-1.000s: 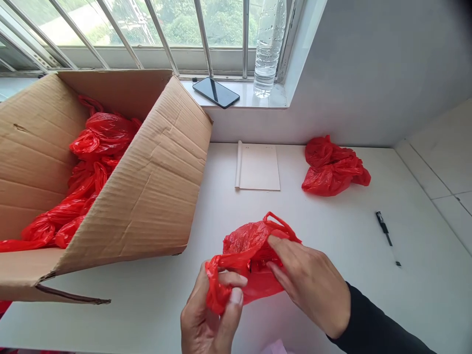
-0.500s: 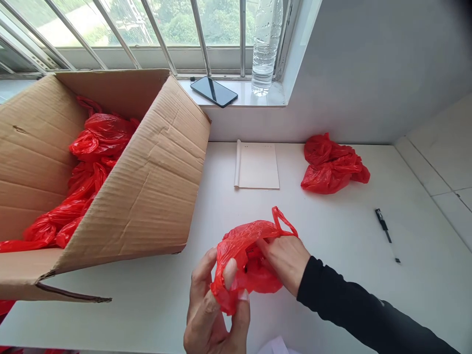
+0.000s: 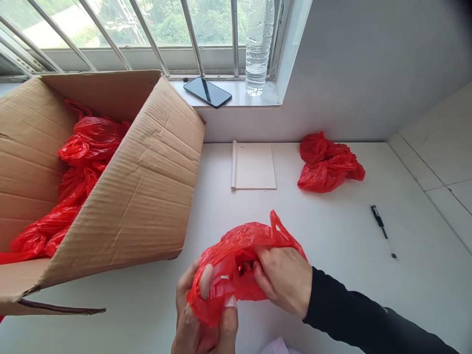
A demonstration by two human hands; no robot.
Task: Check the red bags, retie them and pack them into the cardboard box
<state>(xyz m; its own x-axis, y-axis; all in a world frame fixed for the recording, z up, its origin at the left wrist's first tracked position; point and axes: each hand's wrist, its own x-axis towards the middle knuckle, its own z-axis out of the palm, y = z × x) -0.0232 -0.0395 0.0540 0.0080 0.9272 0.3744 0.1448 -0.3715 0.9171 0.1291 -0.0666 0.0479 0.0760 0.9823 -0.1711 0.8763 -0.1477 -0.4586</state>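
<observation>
Your left hand [image 3: 189, 322] pinches the bag [image 3: 254, 235]; hold that mouth wide! Your right hand [image 3: 288, 279] dips in, its grip I can't tell.

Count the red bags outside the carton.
2: the open bag between left hand and right hand; the crumpled bag on the table by the wall. The red sliver far left is unclear; more may hide.

- Home or small office; cannot tell which
- Beyond the right grip [image 3: 285, 278]: barred window [image 3: 192, 38], sill [image 3: 238, 100] with phone [image 3: 208, 92] and bottle [image 3: 257, 56]
- Nearer beyond it: paper pad [image 3: 255, 166] on white surface [image 3: 332, 226]
- Beyond it, rightward: pen [image 3: 383, 231]
</observation>
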